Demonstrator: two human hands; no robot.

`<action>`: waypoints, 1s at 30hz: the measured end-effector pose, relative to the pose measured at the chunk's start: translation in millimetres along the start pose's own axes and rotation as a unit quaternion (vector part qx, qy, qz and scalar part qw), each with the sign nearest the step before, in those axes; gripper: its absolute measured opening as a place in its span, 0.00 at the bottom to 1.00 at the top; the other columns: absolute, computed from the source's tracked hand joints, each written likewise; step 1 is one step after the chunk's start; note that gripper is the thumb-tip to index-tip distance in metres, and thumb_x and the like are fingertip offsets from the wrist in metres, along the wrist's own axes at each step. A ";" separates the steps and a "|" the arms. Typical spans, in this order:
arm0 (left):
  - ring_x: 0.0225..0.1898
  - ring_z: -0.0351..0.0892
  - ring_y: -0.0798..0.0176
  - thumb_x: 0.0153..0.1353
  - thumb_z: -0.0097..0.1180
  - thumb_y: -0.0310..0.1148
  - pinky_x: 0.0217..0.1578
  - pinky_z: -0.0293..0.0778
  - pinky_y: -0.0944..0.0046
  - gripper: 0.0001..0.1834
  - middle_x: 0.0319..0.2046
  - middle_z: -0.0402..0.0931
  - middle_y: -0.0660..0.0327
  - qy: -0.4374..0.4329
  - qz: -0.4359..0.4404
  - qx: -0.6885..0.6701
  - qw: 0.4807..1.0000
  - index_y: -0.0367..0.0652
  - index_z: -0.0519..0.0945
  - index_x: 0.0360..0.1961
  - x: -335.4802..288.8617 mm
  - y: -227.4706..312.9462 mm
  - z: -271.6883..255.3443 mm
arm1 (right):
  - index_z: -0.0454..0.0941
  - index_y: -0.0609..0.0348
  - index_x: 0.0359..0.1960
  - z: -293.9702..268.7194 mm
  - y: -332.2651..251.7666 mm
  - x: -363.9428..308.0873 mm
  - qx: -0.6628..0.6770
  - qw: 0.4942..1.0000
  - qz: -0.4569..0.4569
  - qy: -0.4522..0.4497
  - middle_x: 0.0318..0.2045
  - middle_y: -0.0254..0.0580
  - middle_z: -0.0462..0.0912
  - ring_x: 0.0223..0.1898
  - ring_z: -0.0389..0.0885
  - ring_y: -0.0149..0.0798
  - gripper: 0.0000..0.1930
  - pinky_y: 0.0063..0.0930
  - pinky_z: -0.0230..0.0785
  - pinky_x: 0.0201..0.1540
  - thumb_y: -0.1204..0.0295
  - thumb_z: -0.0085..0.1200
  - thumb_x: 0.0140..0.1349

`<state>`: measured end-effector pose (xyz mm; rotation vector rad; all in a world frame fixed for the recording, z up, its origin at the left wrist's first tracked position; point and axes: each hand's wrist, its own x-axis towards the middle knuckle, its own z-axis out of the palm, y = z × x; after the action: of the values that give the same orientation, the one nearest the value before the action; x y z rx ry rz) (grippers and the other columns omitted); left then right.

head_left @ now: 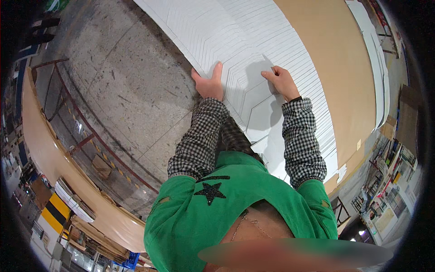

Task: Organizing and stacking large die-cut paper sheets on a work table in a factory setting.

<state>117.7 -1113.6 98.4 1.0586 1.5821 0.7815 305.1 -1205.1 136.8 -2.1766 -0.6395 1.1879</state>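
White cardboard sheets (260, 115) lie overlapped in a fanned row in front of me, their cut edges showing as closely spaced lines. At the left border of the row, my left hand (210, 84) is closed on the sheets, its thumb on top and the other fingers partly hidden at the edge. My right hand (283, 82) is over the middle of the row, thumb and forefinger pinched together. Whether anything sits in that pinch is too small to make out. A shadow falls on the white sheets beside it.
Brown board (335, 59) lies to the right of the white sheets, with more white sheets (374, 63) along its far right side. Stained concrete floor (136, 77) stretches to the left. There, a dark red metal frame (86, 145) stands before a long tan board (50, 140).
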 end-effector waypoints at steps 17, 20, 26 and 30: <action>0.52 0.67 0.48 0.46 0.64 0.41 0.52 0.64 0.58 0.49 0.51 0.64 0.40 -0.017 0.027 -0.011 0.999 0.27 0.47 0.60 -5.8 -6.9 -3.0 | 0.67 0.59 0.18 -7.6 0.1 -19.2 -0.030 0.999 0.015 -0.003 0.16 0.25 0.62 0.20 0.57 0.22 0.17 0.21 0.51 0.21 0.61 0.59 0.51; 0.52 0.67 0.50 0.46 0.65 0.40 0.52 0.63 0.60 0.48 0.52 0.64 0.42 -0.036 -0.015 -0.067 0.997 0.26 0.49 0.59 -4.2 -20.2 -1.3 | 0.66 0.57 0.17 -10.4 3.1 -24.8 -0.019 0.999 0.029 -0.007 0.15 0.25 0.62 0.20 0.56 0.22 0.18 0.21 0.51 0.21 0.60 0.60 0.50; 0.52 0.67 0.52 0.45 0.65 0.42 0.53 0.62 0.61 0.42 0.51 0.66 0.46 -0.031 -0.009 -0.082 0.996 0.26 0.59 0.54 -9.3 -12.2 0.2 | 0.65 0.59 0.16 -0.2 11.7 -19.1 -0.001 1.000 0.012 0.014 0.14 0.28 0.61 0.19 0.58 0.26 0.19 0.25 0.54 0.20 0.61 0.61 0.48; 0.52 0.67 0.51 0.45 0.65 0.41 0.52 0.63 0.60 0.45 0.51 0.65 0.44 -0.021 -0.020 -0.036 0.999 0.27 0.54 0.57 -15.5 0.8 -1.3 | 0.65 0.60 0.15 1.6 19.2 -14.5 0.007 1.000 0.005 0.023 0.13 0.29 0.61 0.18 0.58 0.26 0.20 0.26 0.54 0.20 0.61 0.61 0.48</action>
<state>117.9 -1127.5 105.5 0.9829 1.5240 0.7783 299.3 -1227.9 131.6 -2.1923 -0.5988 1.1404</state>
